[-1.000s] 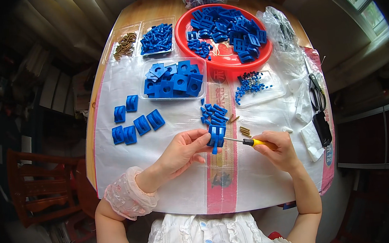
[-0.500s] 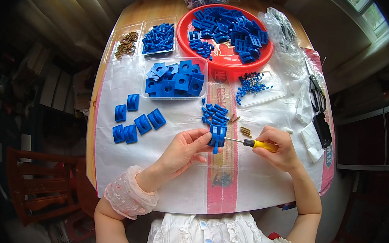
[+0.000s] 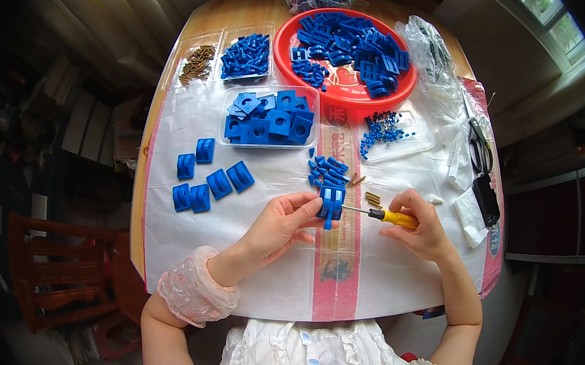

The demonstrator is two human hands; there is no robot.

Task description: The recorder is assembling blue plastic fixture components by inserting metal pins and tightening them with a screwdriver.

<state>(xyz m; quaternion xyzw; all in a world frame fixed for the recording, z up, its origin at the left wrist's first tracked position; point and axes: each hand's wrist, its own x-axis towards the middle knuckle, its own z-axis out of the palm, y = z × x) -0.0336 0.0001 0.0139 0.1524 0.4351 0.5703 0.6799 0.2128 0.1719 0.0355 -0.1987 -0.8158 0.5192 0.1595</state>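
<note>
Between the thumb and fingers of my left hand [image 3: 284, 226] is a blue plastic block [image 3: 331, 203] with a small lever-like piece sticking out toward me. My right hand [image 3: 418, 227] is closed round the yellow handle of a screwdriver [image 3: 396, 218]. Its metal shaft points left, and the tip meets the right side of the block; how far it goes in, I cannot tell. Just beyond the block lies a heap of blue wedge-shaped pieces [image 3: 328, 171]. Several brass pins [image 3: 372, 199] rest on the sheet near the screwdriver.
Several finished-looking blue blocks [image 3: 219, 185] sit at left. Behind are a clear box of blue square plates [image 3: 241, 135], trays of brass pins [image 3: 196, 64] and blue pieces [image 3: 245, 56], and a red basin [image 3: 341, 100]. Small blue parts [image 3: 382, 128] lie on a lid; scissors [image 3: 478, 147] are at right.
The view has shifted slightly, so the table items appear a little to the right. My hands keep the same hold on the block and screwdriver.
</note>
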